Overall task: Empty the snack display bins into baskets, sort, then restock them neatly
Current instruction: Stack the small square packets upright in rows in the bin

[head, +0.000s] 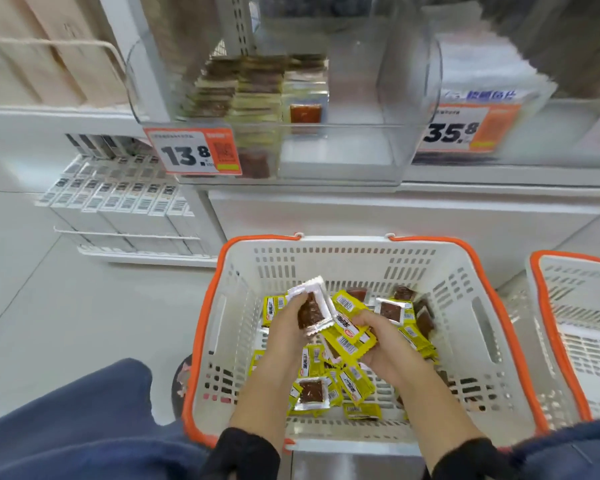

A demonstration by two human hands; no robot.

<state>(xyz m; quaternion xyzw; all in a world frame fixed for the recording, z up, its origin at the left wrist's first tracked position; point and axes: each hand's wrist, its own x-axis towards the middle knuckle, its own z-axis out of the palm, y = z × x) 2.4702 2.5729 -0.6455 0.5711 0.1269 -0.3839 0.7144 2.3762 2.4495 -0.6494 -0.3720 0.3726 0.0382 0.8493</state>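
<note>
My left hand (293, 318) pinches a clear snack packet (310, 306); my right hand (378, 344) clutches yellow packets (349, 336), inside the white basket (478, 341), walls well apart. At twelve o'clock, the display bin (388, 133), seemingly half-stocked. Pale floor (84, 306) at nine.
</note>
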